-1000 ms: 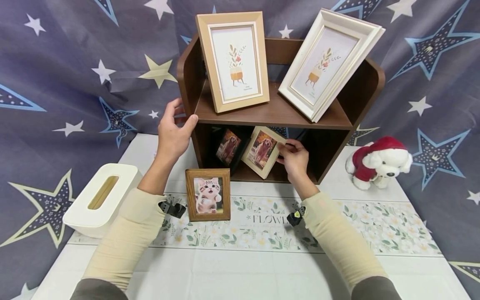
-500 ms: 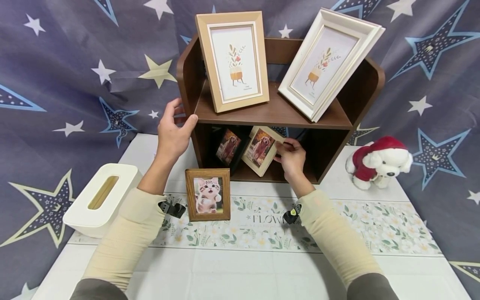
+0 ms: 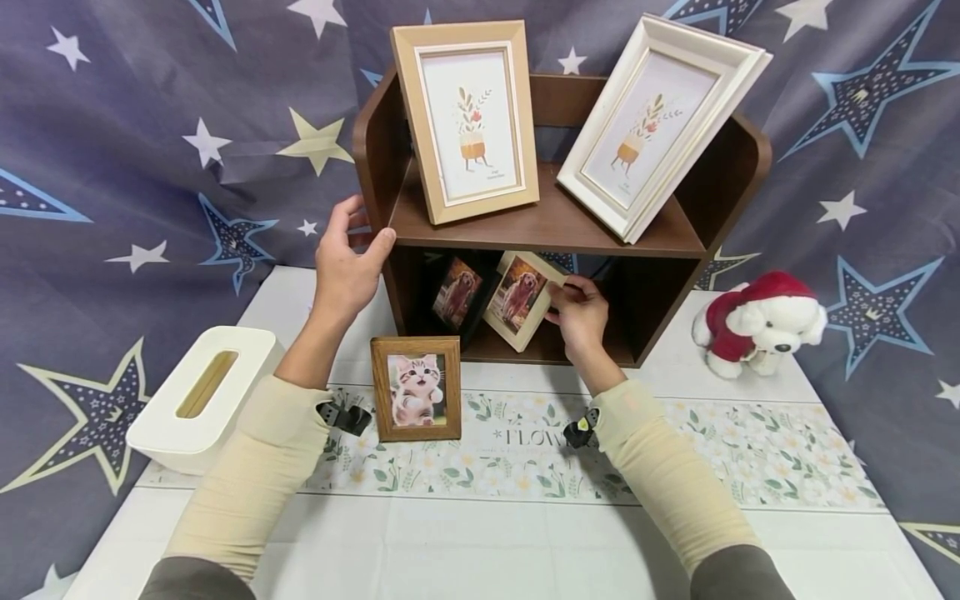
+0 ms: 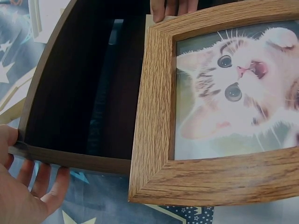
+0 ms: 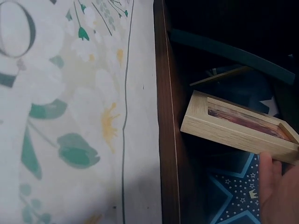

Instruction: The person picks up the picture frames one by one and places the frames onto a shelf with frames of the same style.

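Note:
My left hand (image 3: 348,262) grips the left side panel of a dark brown two-tier desktop bookshelf (image 3: 551,221), thumb at its front edge. On the lower tier my right hand (image 3: 583,317) pinches the right edge of a pale wood photo frame (image 3: 519,293) with a dog picture, tilted to the right. In the right wrist view, fingertips sit at the side of this photo frame (image 5: 233,133). A black photo frame (image 3: 457,293) with a similar dog picture stands just left of it, partly in shadow. The lower tier's back is dark.
A tan frame (image 3: 472,129) and a silver-white frame (image 3: 663,125), leaning right, stand on the upper tier. In front of the shelf is a brown kitten frame (image 3: 416,390). A white tissue box (image 3: 206,387) lies left, a plush dog (image 3: 761,325) right.
My right hand has shifted slightly left, and the pale photo frame has turned a little further with it. The left hand stays on the side panel.

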Demonstrator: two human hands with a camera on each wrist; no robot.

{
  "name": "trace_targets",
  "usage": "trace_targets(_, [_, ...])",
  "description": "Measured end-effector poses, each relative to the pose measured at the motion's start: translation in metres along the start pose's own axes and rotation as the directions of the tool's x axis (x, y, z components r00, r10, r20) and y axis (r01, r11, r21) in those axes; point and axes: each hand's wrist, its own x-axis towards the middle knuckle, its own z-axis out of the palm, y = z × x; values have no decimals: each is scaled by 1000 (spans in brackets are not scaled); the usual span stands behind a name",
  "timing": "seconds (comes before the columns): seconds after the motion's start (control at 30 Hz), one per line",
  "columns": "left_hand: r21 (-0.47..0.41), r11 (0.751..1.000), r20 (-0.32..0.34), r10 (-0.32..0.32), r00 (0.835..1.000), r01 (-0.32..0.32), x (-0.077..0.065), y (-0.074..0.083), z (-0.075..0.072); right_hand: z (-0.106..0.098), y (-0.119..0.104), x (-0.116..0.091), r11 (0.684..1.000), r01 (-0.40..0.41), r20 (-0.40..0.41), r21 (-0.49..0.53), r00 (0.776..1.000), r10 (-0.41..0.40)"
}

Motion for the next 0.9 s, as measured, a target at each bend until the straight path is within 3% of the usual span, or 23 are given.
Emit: trace_targets(0.9, [21, 1000, -3, -3, 1000, 3, 0, 1, 0, -1, 0, 1, 999, -19, 17, -47, 1000, 19])
